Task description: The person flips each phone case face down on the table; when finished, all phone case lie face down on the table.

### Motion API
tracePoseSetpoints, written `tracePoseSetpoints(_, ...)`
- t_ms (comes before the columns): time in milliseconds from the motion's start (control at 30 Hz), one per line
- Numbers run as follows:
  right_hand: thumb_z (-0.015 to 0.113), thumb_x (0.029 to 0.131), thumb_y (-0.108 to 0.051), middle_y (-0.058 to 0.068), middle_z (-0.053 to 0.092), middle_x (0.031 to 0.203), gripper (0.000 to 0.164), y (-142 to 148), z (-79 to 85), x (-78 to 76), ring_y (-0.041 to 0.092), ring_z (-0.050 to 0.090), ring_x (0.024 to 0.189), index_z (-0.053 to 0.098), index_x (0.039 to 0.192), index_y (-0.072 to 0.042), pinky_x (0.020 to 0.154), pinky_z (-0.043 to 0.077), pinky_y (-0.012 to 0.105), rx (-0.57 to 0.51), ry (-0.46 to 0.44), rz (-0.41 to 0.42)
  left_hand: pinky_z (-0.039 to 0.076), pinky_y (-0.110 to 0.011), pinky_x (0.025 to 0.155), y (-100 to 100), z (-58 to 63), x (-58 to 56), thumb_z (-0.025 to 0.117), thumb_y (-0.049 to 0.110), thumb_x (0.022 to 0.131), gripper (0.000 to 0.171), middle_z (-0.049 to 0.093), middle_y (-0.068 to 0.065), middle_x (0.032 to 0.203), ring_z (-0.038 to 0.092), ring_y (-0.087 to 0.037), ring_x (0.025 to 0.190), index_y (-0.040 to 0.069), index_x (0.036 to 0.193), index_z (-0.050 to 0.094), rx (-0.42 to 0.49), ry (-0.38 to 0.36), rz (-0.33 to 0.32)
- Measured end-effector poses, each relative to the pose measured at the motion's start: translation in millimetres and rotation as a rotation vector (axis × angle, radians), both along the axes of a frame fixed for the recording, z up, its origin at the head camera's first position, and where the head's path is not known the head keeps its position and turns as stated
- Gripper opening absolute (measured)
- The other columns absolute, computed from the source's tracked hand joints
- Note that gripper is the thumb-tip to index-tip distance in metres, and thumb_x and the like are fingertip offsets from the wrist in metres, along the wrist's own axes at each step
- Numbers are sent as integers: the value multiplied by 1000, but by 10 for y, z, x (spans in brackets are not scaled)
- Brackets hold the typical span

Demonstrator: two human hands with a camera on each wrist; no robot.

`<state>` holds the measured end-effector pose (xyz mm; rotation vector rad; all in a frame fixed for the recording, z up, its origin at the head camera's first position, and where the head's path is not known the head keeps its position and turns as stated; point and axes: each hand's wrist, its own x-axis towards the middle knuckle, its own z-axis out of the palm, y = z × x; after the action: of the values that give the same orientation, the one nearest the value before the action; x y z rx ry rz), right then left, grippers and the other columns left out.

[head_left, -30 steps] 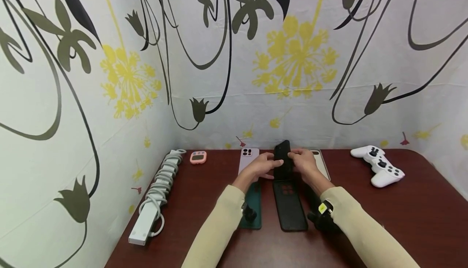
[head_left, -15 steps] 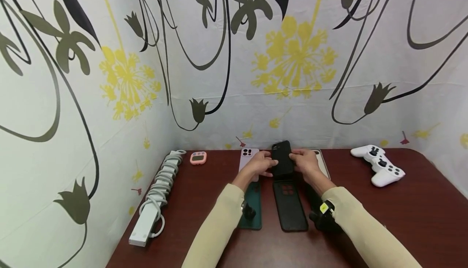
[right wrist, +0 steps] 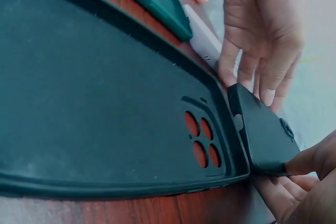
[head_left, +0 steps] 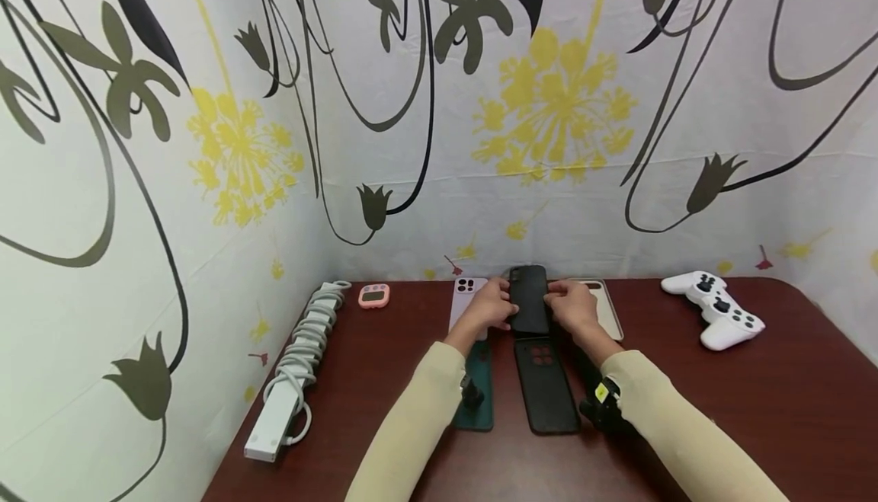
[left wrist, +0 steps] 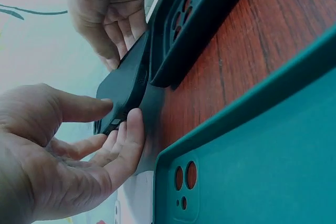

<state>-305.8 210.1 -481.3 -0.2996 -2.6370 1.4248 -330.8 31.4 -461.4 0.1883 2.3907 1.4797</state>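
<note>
Evidently plain and matte, with rounded corners: one matte-black phone case [head_left: 530,302], outer face up, with a camera opening at the upper left as seen from the head and small cutouts along the edges, including one pale slot at the near end. Located toward the far end of the red-brown surface [head_left: 370,395], directly behind a second black phone case [head_left: 546,395]; too close to tell touching from barely apart.

Pinched on one long side by the left hand [head_left: 490,305], nearly closed, with thumb on the outer face and fingers bent beneath the edge. Pinched likewise on the opposite side by the right hand [head_left: 575,308], also nearly closed.

Counted in phone cases: five. Besides the held one, one black, lying inner side up, with four round camera holes; one teal phone case [head_left: 484,376], also inner side up; one lilac phone case [head_left: 461,305] behind the teal, partly hidden by the left hand; one cream phone case [head_left: 607,311] beyond the right hand.

Counted once each: pink digital timer [head_left: 373,296], white power strip [head_left: 270,426] wrapped in grey cord [head_left: 302,346], white game controller [head_left: 716,310].
</note>
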Motion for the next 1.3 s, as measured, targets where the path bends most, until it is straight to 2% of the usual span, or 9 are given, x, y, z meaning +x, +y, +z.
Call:
tracePoseSetpoints(67,63,102,-14,25,76,122,37,-13,-2,1,24,75,82,69,134,2,67,58,30,46,10,-7,65,-41,68,5,-5,10,67,1,101,55,62,-17,139,70,-29,105,7,152,49,-38,33,5)
tracePoseSetpoints(267,64,102,-13,25,72,130,35,-74,2,17,42,70,113,70,133,3,89,60,50,139,16,13,63,-39,61,-2,-42,30,61,-3,98,51,62,-16,126,67,-27,83,3,147,47,-182,126,-16)
tracePoseSetpoints(467,66,101,-11,26,75,119,34,-118,0,24,43,71,108,70,131,6,93,59,56,239,38,23,59,-33,60,54,-13,14,62,1,99,53,64,-19,136,69,-23,70,4,150,48,-333,163,-24)
tracePoseSetpoints(633,66,100,-9,27,74,116,36,-98,-33,31,44,71,104,68,132,8,90,59,57,330,41,58,51,-31,62,126,-4,31,67,7,98,59,56,-22,149,66,-23,81,3,154,48,-442,177,-21)
tracePoseSetpoints(867,67,98,-6,29,74,111,37,-53,-22,48,44,71,102,67,130,12,90,60,58,379,35,119,51,-33,67,166,-21,21,68,8,97,53,62,-21,134,63,-26,91,0,147,54,-494,203,-46)
tracePoseSetpoints(1000,66,96,-5,28,74,104,38,-75,-24,65,41,71,93,66,129,13,81,59,52,374,23,149,49,-36,67,179,-176,-95,68,11,93,26,64,-19,129,58,-28,99,3,118,68,-529,234,-49)
tracePoseSetpoints(1067,67,96,-6,27,73,103,38,-84,-31,71,39,71,91,66,129,14,78,59,50,377,14,165,49,-38,67,202,-269,-165,69,12,91,11,64,-19,129,57,-29,101,5,100,69,-550,231,-58)
tracePoseSetpoints(1133,69,95,-6,26,73,104,38,-83,-26,70,39,70,92,66,128,13,78,58,50,377,4,173,49,-38,67,246,-365,-251,70,14,90,7,65,-18,128,58,-30,102,8,88,68,-571,223,-70)
tracePoseSetpoints(1300,73,95,-7,30,71,117,46,-53,16,56,44,69,106,62,134,15,89,59,55,375,-4,189,52,-36,77,370,-617,-457,70,20,92,11,68,-16,127,61,-32,117,11,96,73,-669,291,-82)
